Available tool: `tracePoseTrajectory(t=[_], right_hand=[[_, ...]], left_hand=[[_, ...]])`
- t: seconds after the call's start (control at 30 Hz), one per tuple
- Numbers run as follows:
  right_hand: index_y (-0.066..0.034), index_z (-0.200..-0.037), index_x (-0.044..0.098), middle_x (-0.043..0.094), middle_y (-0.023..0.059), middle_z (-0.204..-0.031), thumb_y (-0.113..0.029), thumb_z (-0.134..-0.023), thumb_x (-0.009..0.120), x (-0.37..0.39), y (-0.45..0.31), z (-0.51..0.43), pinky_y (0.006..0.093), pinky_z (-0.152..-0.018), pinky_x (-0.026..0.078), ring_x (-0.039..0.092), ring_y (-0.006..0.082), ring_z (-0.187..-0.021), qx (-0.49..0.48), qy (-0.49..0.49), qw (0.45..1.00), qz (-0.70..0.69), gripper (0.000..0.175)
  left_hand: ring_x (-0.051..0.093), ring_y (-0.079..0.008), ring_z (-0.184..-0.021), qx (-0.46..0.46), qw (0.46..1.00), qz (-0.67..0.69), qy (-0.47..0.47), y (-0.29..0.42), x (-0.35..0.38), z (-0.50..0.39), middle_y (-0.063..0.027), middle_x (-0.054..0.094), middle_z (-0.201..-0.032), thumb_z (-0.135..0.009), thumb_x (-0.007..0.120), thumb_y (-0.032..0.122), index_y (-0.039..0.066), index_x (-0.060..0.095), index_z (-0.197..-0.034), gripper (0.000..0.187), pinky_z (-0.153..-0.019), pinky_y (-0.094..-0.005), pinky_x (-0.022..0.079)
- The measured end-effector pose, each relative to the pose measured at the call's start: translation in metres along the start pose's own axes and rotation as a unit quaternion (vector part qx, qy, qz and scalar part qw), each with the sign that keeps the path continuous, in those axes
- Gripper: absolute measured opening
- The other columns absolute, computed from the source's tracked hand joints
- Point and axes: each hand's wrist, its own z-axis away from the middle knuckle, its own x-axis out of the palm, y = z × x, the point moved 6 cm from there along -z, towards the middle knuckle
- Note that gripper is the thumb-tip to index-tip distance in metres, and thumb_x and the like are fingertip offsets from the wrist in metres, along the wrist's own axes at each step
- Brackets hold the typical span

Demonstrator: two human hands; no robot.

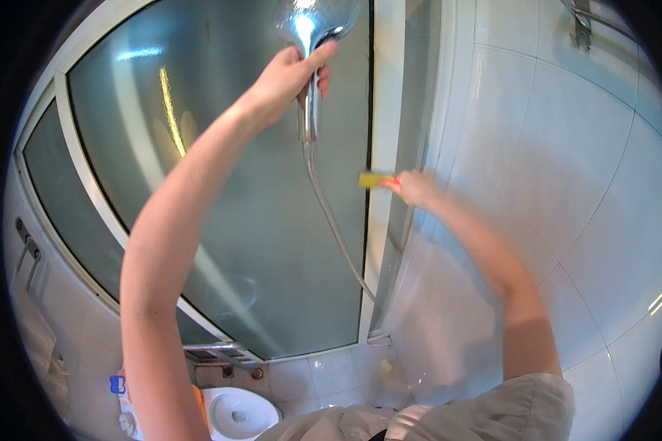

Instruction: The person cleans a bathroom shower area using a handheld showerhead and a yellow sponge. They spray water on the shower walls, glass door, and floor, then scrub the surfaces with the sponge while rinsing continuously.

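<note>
My left hand point(289, 80) grips the chrome handle of a hand shower point(312, 113), raised high with its round head at the top edge of the view. From the handle a flexible metal hose point(331, 215) runs down past the edge of the door frame. Lower and to the right, my right hand point(416, 188) holds a yellow brush point(376, 180) with a reddish handle part; motion blur hides its detail. The brush lies against or just before the white frame point(383, 220) of a frosted glass shower door point(276, 231); I cannot tell whether it touches.
White tiled wall point(557, 165) rises close on my right, with a metal fixture point(583, 33) high up. Below left are a white toilet point(243, 410) and a metal bar point(215, 347). A cloth point(36, 331) hangs on the left wall under a metal holder point(27, 240).
</note>
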Motion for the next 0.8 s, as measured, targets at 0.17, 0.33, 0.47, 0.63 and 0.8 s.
tracePoseTrajectory(t=[0.17,0.33,0.47,0.63,0.8], right_hand=[[0.0,-0.085,0.061,0.06,0.0193,-0.07,-0.052,-0.093,0.046,0.067,-0.006,0.036,0.0451,-0.06,0.046,0.06,0.0337,-0.065,-0.003,0.006,0.988,-0.155,0.055],[-0.0021,-0.101,0.051,0.056,0.0104,-0.071,-0.027,-0.097,0.047,0.145,-0.041,0.055,0.0348,-0.055,0.045,0.056,0.0211,-0.062,0.059,0.002,0.891,-0.45,0.026],[-0.0021,-0.099,0.054,0.059,0.0112,-0.071,-0.017,-0.097,0.042,0.188,-0.071,0.088,0.0342,-0.05,0.045,0.056,0.019,-0.054,0.026,0.008,0.884,-0.468,0.019],[-0.0037,-0.099,0.058,0.047,-0.0007,-0.058,-0.025,-0.099,0.044,0.224,-0.057,0.12,0.0274,-0.045,0.039,0.048,0.0101,-0.049,0.058,-0.103,0.85,-0.513,0.026],[0.0043,-0.114,0.048,0.051,0.018,-0.092,-0.014,-0.089,0.055,0.205,-0.061,0.153,0.0454,-0.081,0.043,0.053,0.0364,-0.09,-0.053,0.094,0.936,-0.336,0.031]], left_hand=[[0.051,-0.0069,-0.058,-0.035,0.998,0.047,0.015,-0.075,0.016,0.068,-0.0007,0.057,-0.065,-0.089,0.06,0.049,0.008,0.055,-0.075,0.043,-0.055,-0.0255,0.042],[0.05,-0.0085,-0.071,-0.16,0.979,0.116,0.056,-0.173,0.087,0.153,-0.0016,0.06,-0.081,-0.086,0.066,0.043,0.004,0.06,-0.091,0.04,-0.066,-0.0263,0.043],[0.053,-0.0096,-0.076,-0.243,0.945,0.217,0.042,-0.24,0.152,0.203,-0.0006,0.061,-0.085,-0.087,0.067,0.037,0.004,0.062,-0.1,0.036,-0.069,-0.0277,0.044],[0.058,-0.0111,-0.089,-0.274,0.892,0.355,0.055,-0.3,0.193,0.229,-0.003,0.063,-0.095,-0.089,0.065,0.033,0.004,0.062,-0.107,0.035,-0.078,-0.0282,0.047],[0.056,-0.0113,-0.087,-0.258,0.902,0.332,0.095,-0.334,0.224,0.233,-0.0052,0.062,-0.094,-0.085,0.069,0.036,-0.002,0.062,-0.103,0.043,-0.077,-0.0284,0.047]])
